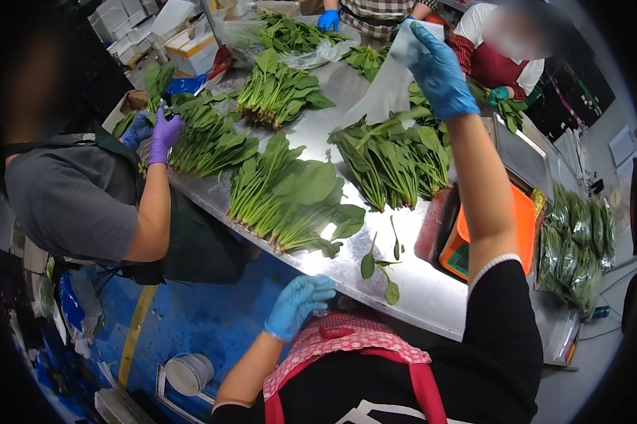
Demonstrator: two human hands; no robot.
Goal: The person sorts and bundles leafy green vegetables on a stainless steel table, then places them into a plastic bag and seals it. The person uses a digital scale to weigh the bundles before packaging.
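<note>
My right hand (441,77), in a blue glove, is stretched out over the far part of the metal table (345,87). It grips a translucent plastic bag (387,87), which hangs towards a row of spinach bunches (392,161). Closer to me, at the table's front edge, my left hand (301,303) wears a similar glove; its fingers are slightly apart and nothing shows in them. Beyond it a larger pile of spinach (289,201) lies with its roots towards the edge. A few loose spinach leaves (382,265) lie to the right of that pile.
An orange weighing scale (525,222) stands under my right forearm. Bagged greens (573,244) are heaped at the right. A co-worker's purple-gloved hand (164,132) handles spinach at the left; other people stand across the table. A white bucket (189,373) is on the blue floor.
</note>
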